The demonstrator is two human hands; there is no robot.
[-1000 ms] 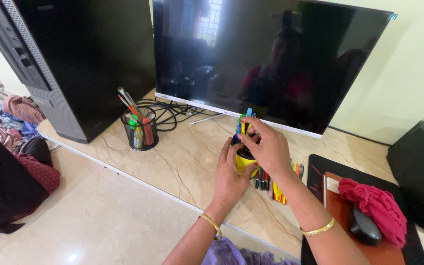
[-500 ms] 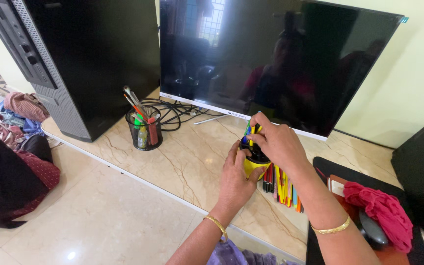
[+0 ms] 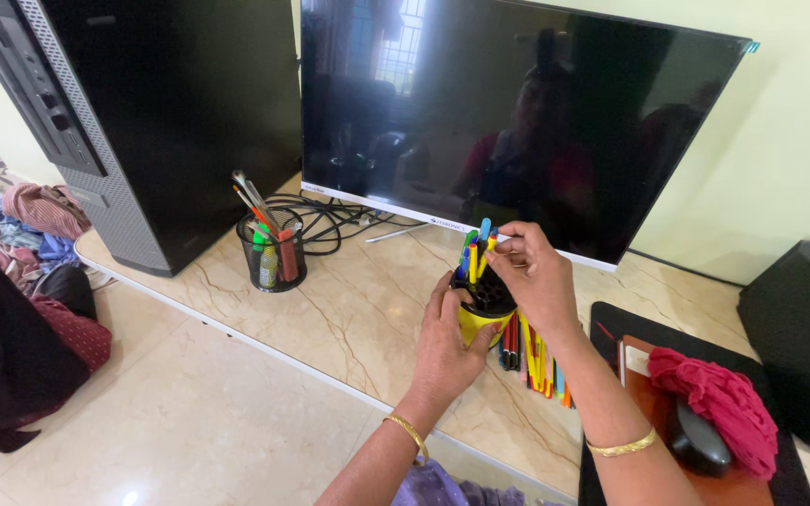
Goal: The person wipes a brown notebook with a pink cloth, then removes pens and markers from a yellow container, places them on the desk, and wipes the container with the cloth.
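Lifted slightly, right hand [image 3: 538,274] pinches a pen [image 3: 492,245] above the holder [image 3: 481,310].

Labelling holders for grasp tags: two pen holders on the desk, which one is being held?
The yellow pen holder by the monitor's lower edge: the left hand wraps it, the right hand pinches a pen over it. The black mesh holder stands untouched near the computer tower.

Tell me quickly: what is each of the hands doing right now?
Left hand: wrapped around the yellow pen holder, steadying it.
Right hand: fingertips pinched on a yellow pen standing in the holder.
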